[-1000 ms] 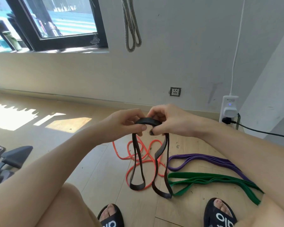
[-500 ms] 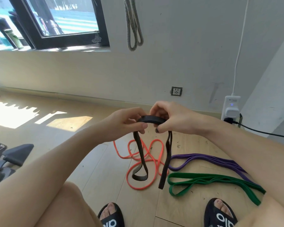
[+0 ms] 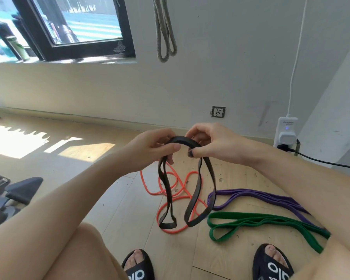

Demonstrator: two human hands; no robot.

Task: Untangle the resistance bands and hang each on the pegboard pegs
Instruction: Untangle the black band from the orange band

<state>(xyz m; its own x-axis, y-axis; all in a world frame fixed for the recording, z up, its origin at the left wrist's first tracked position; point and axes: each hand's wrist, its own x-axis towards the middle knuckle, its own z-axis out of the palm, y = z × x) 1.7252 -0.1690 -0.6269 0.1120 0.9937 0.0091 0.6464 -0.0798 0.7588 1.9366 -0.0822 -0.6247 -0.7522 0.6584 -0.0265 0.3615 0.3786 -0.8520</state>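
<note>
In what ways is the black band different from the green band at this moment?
The black band hangs in the air, pinched by the left hand and right hand; the green band lies untouched on the floor. The black band droops in two loops; the green band lies folded flat, stretched out sideways. Both are flat bands, not yet hung.

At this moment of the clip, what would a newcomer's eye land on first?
Center frame, the left hand and right hand pinch a black band whose two loops dangle. Beneath it on the wooden floor lie an orange band, a purple band and a green band.
</note>
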